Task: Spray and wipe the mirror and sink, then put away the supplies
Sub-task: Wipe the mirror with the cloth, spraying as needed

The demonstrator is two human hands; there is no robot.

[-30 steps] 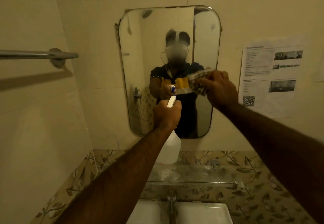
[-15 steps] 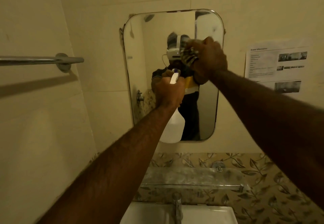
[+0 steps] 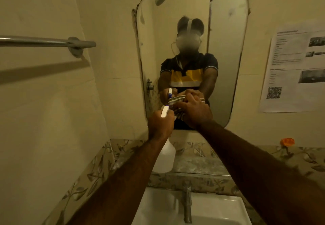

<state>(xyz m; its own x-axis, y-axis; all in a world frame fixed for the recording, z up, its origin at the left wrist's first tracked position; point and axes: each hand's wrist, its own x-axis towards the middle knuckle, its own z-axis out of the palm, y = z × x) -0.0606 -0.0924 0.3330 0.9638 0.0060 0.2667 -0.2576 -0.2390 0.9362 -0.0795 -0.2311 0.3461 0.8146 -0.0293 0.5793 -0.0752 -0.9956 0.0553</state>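
A rounded rectangular mirror [image 3: 226,52] hangs on the tiled wall ahead. My left hand [image 3: 161,125] grips the neck of a white spray bottle [image 3: 166,158], held upright in front of the mirror's lower edge, nozzle toward the glass. My right hand [image 3: 195,113] presses a checked cloth [image 3: 178,113] flat against the lower middle of the mirror, right beside the bottle's nozzle. The cloth is mostly hidden under my fingers; its reflection shows just above. A white sink [image 3: 216,210] with a chrome tap [image 3: 187,203] sits below.
A chrome towel bar [image 3: 47,42] juts from the left wall. A glass shelf [image 3: 198,167] runs under the mirror above the leaf-patterned tiles. A printed notice [image 3: 297,68] is stuck on the right wall, with a small orange object [image 3: 287,142] on the ledge below it.
My right hand swept the cloth from the mirror's upper middle down to its lower edge. The left hand dropped lower with the bottle. My head tilted down, showing more of the sink.
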